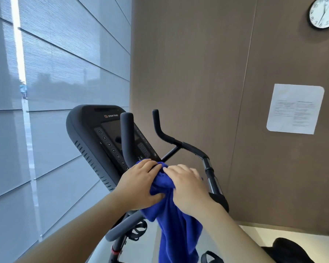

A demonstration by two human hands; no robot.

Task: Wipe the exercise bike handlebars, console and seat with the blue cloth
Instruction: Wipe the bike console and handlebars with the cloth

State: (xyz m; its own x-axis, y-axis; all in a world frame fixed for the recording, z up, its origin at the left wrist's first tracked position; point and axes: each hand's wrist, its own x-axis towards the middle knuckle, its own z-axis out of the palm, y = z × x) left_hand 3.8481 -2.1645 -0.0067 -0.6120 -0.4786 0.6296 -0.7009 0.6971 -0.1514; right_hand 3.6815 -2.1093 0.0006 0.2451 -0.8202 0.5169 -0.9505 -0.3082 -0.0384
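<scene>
While both hands bunch the blue cloth [171,224] just below the console [95,133], the left hand [141,183] pinches the wad between fingers and thumb. The right hand [186,186] curls over it from the other side, and the loose tail hangs straight down beneath the console. The smart play looks like wrapping the cloth fully round the handlebars [126,137], squeezing, and drawing it up the grip in front of the console in 1 long stroke, keeping the tail clear of the keys.
</scene>
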